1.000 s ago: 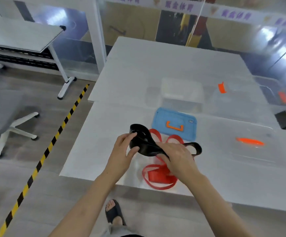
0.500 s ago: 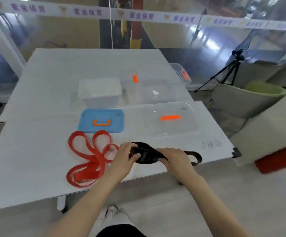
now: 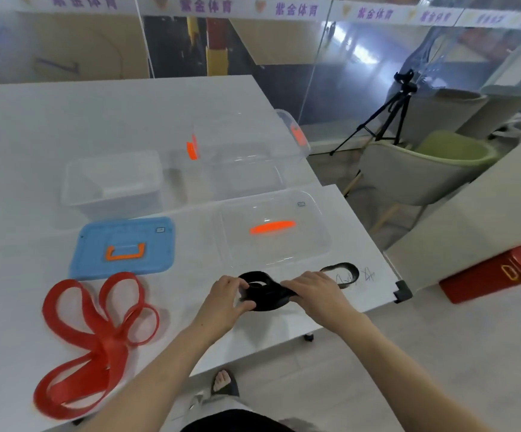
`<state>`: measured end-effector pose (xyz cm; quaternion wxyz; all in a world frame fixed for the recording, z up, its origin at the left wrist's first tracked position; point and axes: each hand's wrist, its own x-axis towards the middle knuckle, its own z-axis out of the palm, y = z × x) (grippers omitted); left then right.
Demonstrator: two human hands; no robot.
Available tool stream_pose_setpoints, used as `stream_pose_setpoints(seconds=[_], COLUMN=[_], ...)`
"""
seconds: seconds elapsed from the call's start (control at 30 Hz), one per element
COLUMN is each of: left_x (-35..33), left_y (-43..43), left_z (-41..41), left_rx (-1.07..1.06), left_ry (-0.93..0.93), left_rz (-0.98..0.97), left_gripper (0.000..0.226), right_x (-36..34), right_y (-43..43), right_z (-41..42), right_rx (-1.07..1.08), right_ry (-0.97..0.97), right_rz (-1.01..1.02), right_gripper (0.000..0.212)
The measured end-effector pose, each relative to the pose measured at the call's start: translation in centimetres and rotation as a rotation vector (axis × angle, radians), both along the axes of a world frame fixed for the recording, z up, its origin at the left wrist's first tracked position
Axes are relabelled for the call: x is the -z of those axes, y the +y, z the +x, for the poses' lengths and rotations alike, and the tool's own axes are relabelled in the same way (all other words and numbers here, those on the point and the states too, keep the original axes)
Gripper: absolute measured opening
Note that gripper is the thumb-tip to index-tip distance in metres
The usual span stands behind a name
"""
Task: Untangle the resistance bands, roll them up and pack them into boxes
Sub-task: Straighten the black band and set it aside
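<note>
Both hands have carried the black band (image 3: 265, 296) rightward. A second ago it hung over the red band (image 3: 97, 338); now it is low at the near right of the surface (image 3: 66, 120), just in front of the clear lid (image 3: 271, 244). The left hand (image 3: 228, 299) curls round the coiled end. The right hand (image 3: 315, 291) grips the strap beside it, with a loose loop trailing right. The bands look separated, rolling seems partway done, and packing has not started.

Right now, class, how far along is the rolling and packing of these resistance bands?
Done: the black band is separated from the red band. In hand: the left hand and right hand grip it, partly rolled, tail loose. Left: the red band lies looped; the clear boxes look empty.
</note>
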<state>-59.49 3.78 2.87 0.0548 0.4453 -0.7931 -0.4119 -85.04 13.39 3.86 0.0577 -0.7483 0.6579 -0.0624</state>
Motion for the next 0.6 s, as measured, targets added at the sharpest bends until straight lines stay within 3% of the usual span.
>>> stream_pose_setpoints(seconds=[0.27,0.37,0.5,0.6], left_x=[1.5,3.5,6.4,8.4], left_y=[-1.1,-0.7,1.7,4.1], left_z=[-6.0,-9.3,-13.2,-14.9], left_rx=[0.054,0.122,0.129,0.06], left_ry=[-0.154,-0.334,-0.512,-0.584], left_rz=[-0.096,-0.074,-0.019,0.028], left_gripper=[0.069,0.085,0.082,0.087], right_x=[4.1,6.3,9.2,10.8], right_y=[-2.1,-2.7,-2.9,-2.7], right_z=[-7.0,-10.0,-13.4,-14.9], right_rx=[-0.196,-0.216,-0.098,-0.137], right_ry=[0.092,0.145,0.181,0.163], right_rz=[-0.057,0.068,0.332,0.407], right_gripper=[0.038,0.043,0.055,0.057])
